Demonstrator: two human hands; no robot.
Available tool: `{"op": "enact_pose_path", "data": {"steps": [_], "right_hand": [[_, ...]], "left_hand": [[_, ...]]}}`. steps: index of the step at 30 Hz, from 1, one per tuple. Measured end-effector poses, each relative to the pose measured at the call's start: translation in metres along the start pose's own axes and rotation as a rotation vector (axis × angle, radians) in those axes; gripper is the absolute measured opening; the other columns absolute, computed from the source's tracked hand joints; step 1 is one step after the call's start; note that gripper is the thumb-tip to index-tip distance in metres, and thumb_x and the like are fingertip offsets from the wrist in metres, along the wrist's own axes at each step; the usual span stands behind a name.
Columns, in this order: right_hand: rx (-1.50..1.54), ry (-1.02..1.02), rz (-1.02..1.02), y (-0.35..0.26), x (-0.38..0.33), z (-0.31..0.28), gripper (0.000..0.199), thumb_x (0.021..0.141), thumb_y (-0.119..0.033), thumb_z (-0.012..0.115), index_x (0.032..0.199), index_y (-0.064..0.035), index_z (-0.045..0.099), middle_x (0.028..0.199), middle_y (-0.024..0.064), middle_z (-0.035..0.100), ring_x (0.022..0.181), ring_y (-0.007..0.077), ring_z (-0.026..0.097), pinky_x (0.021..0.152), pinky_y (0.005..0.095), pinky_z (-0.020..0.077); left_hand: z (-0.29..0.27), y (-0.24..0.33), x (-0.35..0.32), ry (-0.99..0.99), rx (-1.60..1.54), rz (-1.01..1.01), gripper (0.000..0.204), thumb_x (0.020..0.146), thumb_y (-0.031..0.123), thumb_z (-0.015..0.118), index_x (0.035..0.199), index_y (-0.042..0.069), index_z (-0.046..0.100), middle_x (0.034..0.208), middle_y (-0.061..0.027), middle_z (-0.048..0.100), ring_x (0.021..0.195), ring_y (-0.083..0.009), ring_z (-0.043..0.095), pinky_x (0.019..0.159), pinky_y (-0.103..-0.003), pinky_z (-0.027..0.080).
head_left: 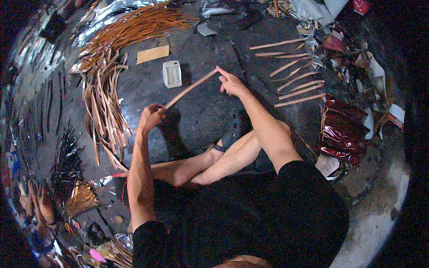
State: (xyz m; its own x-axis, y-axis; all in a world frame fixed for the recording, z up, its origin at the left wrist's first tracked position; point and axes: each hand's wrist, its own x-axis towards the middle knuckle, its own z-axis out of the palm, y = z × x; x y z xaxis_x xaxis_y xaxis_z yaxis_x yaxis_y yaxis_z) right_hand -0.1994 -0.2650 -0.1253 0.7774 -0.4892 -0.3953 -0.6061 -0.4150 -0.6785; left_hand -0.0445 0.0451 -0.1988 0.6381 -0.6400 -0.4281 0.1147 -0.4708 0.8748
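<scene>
One brown strip (190,90) slants over the floor (201,114), left hand (152,117) grasping one end, right hand (232,85) at the other, grip unclear.

so the strip (192,89) runs from the left hand (151,117) up to the right hand (231,83), over the floor (201,49). box (174,84) sits just beyond it, card (153,54) is past that, a bit left. strip heap (103,121) is left of the box, bundle (134,27) beyond the heap. strip row (289,65) lies off right, scraps (334,43) further right, second bundle (344,123) nearer the person.
</scene>
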Motion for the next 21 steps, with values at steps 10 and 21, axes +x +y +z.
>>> {"op": "enact_pose_path", "data": {"steps": [10, 21], "right_hand": [[-0.513, -0.242, -0.385, -0.049, -0.042, 0.150, 0.048, 0.091, -0.022, 0.046, 0.137, -0.0218, 0.034, 0.081, 0.0295, 0.060, 0.076, 0.0436, 0.061, 0.064, 0.0511, 0.0494], [-0.493, 0.487, -0.693, -0.086, 0.009, 0.104, 0.043, 0.065, -0.027, 0.076, 0.103, -0.0107, 0.061, 0.125, 0.0176, 0.042, 0.126, 0.0389, 0.027, 0.103, 0.0582, 0.0180]], "left_hand": [[-0.035, -0.024, 0.000, -0.236, 0.102, 0.121, 0.025, 0.083, 0.021, 0.061, 0.096, 0.000, 0.063, 0.076, -0.0063, 0.063, 0.070, -0.0135, 0.059, 0.060, -0.027, 0.047], [0.020, -0.002, 0.013, -0.043, 0.090, 0.363, 0.017, 0.085, 0.013, 0.058, 0.100, 0.006, 0.059, 0.079, -0.0074, 0.064, 0.069, -0.0130, 0.058, 0.056, -0.028, 0.047]]}}
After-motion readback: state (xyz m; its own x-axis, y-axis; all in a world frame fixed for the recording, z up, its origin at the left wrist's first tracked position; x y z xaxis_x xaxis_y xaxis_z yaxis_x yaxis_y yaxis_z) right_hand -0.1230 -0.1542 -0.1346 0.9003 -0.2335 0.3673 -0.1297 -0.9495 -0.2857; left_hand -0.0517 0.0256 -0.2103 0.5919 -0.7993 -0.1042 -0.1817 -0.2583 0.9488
